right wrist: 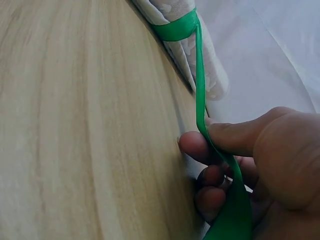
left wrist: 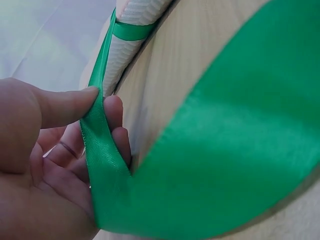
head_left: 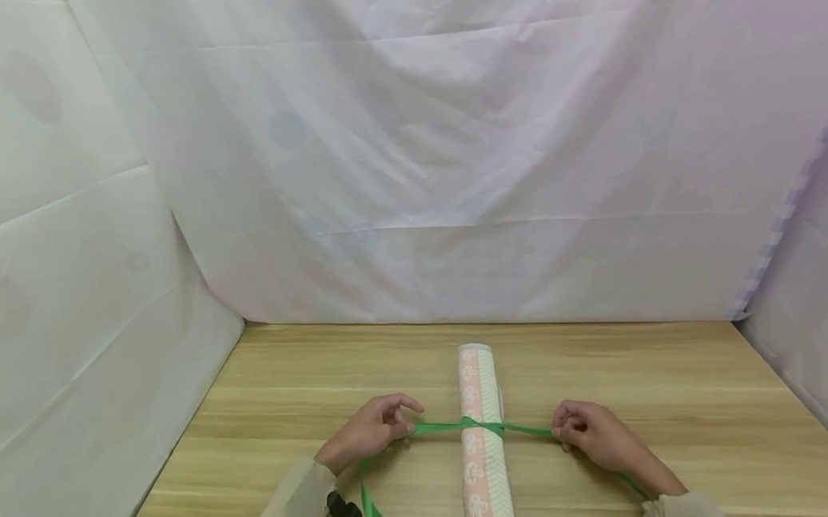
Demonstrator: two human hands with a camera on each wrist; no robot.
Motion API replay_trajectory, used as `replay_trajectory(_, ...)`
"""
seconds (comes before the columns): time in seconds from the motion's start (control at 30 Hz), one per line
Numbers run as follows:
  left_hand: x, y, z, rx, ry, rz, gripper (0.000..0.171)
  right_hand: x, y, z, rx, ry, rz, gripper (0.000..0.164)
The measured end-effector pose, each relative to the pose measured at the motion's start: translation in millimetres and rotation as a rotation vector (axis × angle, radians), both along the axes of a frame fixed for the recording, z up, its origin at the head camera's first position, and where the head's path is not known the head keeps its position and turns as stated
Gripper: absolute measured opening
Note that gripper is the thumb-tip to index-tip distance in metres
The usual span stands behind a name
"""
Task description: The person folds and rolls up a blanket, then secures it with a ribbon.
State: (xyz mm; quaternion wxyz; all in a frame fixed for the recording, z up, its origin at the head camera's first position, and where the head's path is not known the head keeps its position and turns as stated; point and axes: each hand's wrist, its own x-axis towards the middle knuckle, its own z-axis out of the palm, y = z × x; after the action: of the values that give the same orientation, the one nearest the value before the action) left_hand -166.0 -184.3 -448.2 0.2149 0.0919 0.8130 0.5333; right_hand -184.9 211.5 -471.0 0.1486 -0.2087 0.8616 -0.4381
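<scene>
A rolled-up patterned cloth (head_left: 475, 462), pink and cream, lies lengthwise on the wooden table. Round its middle runs a green ribbon (head_left: 436, 427), crossed or knotted on top. My left hand (head_left: 371, 428) pinches one ribbon end between thumb and fingers, left of the roll, and a loose tail hangs below it. On the other side my right hand (head_left: 595, 434) pinches the opposite end. Both stretches look taut in the head view. In the left wrist view, the ribbon's tail (left wrist: 215, 140) fills much of the foreground. The right wrist view shows the band (right wrist: 177, 27) snug round the roll.
The wooden tabletop (head_left: 306, 362) extends around the roll. A pale cloth curtain (head_left: 451, 168) hangs behind it, with more cloth at the left and right sides. A black wrist-worn device (head_left: 344, 513) sits at the left cuff.
</scene>
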Motion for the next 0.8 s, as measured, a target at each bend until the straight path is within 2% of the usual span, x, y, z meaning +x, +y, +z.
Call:
replay_trajectory(0.2,0.1,-0.1,1.4,0.000,-0.006,-0.011,0.022,-0.2,0.5,-0.8,0.015,0.007,0.043,0.006)
replay_trajectory(0.4,0.8,-2.0,1.5,-0.009,0.014,-0.053,0.024,-3.9,1.2,4.7,-0.008,-0.053,0.117,0.013)
replay_trajectory(0.53,1.8,-0.3,4.1,-0.020,0.000,-0.076,0.028,-5.4,1.2,5.5,-0.030,-0.081,0.152,0.014)
replay_trajectory(0.7,1.7,4.9,8.3,-0.015,-0.047,-0.108,0.038,-6.2,1.5,4.0,-0.042,-0.097,0.159,0.014)
replay_trajectory(0.8,0.9,7.9,9.9,-0.004,-0.052,-0.136,0.040,-6.3,0.6,2.9,-0.043,-0.093,0.154,0.014)
